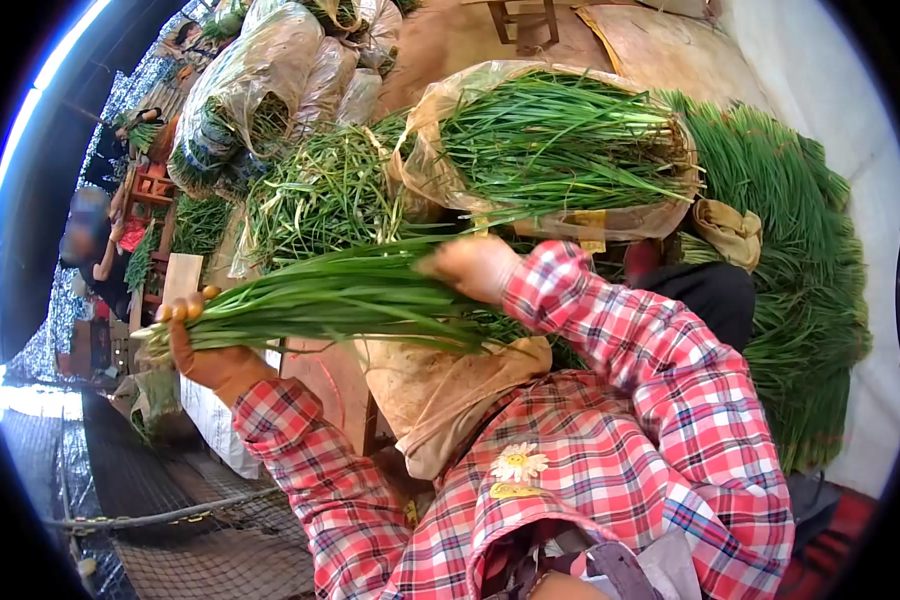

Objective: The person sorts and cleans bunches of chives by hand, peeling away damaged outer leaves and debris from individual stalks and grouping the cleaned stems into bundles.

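A bunch of garlic chives (pixel 340 295) lies level in front of my chest, with its pale root ends to the left and its green leaves fanning right. My left hand (pixel 210 355) is closed round it near the root ends, with orange finger covers on some fingertips. Over the upper edge of the leaves, toward the tips, is my right hand (pixel 475 268). Its fingers are smeared by motion, so whether they grip any leaves does not show. Under the bunch, a tan cloth (pixel 450 390) covers my lap.
Ahead, an open plastic bag (pixel 420 150) holds more chives, with a loose heap of greens (pixel 325 195) to its left. Stacked chives (pixel 800 300) line the right wall. Full plastic bags (pixel 270 60) stand behind. Another person (pixel 105 250) works at far left.
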{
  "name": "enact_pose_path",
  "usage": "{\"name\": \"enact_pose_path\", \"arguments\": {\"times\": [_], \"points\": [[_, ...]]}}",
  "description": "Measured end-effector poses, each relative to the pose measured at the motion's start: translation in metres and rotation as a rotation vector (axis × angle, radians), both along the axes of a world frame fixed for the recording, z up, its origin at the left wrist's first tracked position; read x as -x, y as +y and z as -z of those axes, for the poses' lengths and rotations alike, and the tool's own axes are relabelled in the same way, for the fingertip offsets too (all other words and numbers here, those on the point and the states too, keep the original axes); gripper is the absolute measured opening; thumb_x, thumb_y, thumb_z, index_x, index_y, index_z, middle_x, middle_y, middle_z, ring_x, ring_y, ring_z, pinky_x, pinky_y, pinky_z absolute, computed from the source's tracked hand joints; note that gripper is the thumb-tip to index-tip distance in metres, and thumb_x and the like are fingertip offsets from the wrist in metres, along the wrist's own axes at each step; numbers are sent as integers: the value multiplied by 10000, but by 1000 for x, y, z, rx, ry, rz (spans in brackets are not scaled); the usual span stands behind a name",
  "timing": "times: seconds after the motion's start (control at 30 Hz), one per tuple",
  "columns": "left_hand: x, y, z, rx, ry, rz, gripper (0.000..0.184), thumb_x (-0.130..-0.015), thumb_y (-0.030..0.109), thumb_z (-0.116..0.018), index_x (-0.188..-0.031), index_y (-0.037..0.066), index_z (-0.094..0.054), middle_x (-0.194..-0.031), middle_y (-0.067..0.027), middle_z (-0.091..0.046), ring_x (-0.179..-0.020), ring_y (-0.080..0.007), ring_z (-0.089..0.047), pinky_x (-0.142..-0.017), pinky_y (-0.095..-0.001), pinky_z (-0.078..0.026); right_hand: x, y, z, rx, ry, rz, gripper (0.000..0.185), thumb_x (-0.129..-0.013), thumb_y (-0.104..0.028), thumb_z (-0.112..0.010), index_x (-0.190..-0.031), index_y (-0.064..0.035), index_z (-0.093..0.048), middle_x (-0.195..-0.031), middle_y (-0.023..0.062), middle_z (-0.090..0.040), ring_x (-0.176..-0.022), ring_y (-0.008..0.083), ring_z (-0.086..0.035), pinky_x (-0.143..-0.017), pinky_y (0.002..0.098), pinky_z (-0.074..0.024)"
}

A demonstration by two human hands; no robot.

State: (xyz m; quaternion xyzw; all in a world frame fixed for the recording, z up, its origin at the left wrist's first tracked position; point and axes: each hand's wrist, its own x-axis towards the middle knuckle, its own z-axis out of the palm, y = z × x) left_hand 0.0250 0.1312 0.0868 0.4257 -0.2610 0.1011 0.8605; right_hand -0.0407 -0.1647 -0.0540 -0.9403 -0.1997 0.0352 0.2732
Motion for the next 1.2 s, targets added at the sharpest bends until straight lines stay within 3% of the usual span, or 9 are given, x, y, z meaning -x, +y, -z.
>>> {"name": "enact_pose_path", "arguments": {"times": [0.17,0.23,0.43,0.53,0.6,0.73,0.9,1.0,1.2], "points": [[5,25,-10,81,-74,-30,74,-828,123,-534,-882,81,-507,-715,1,-470,-675,-133,-470,-790,-363,-428,38,-80,168,672,758,-172,489,-748,-323,-629,-1213,-205,-532,-1145,86,-577,-1073,272,-531,-900,384,-427],[3,24,-10,102,-66,-70,79,-827,120,-526,-887,77,-497,-717,4,-467,-666,-128,-470,-771,-366,-437,39,-110,125,660,854,-48,591,-712,-377,-643,-1255,-200,-491,-1202,75,-544,-1082,249,-527,-912,366,-420],[0,20,-2,88,-58,-24,76,-822,126,-509,-867,66,-493,-705,2,-460,-686,-142,-467,-766,-352,-422,21,-124,7,-707,180,400,223,-802,-79,-515,-976,-100,-652,-885,76,-643,-676,127,-583,-684,266,-499],[2,10,0,95,-17,-93,74,-821,123,-508,-867,69,-491,-701,-1,-458,-689,-144,-468,-771,-355,-417,27,-90,-40,-737,-61,312,222,-818,-39,-469,-950,-84,-642,-857,64,-638,-701,142,-583,-701,279,-505],[1,8,0,86,-4,-88,77,-819,123,-510,-870,70,-489,-702,-2,-460,-694,-145,-470,-774,-355,-416,30,-71,-44,-776,258,168,214,-807,-120,-523,-988,-111,-638,-894,63,-647,-789,193,-612,-757,314,-498],[-12,22,10,53,-15,-1,134,-820,135,-535,-928,57,-555,-745,-3,-485,-726,-157,-487,-806,-387,-432,17,-37,-12,-27,276,174,471,-760,-400,-595,-1170,-171,-557,-1070,96,-608,-986,282,-568,-841,366,-448],[-11,14,15,51,26,2,130,-828,137,-534,-937,68,-522,-752,1,-484,-734,-154,-481,-812,-388,-421,1,-18,5,-245,186,79,618,-736,-420,-646,-1249,-121,-476,-1143,137,-570,-926,266,-587,-826,355,-449],[-10,6,16,46,29,24,124,-828,140,-535,-933,74,-526,-754,2,-484,-739,-155,-480,-814,-389,-417,0,-8,-14,-562,527,123,461,-761,-377,-643,-1129,-107,-580,-980,96,-641,-829,227,-616,-758,327,-461],[-23,10,28,-36,175,-32,135,-824,114,-529,-930,31,-521,-753,-46,-512,-726,-200,-496,-820,-411,-417,-4,-7,28,-1264,360,351,202,-851,-261,-591,-864,-65,-635,-692,2,-561,-479,66,-435,-458,235,-408]]}}
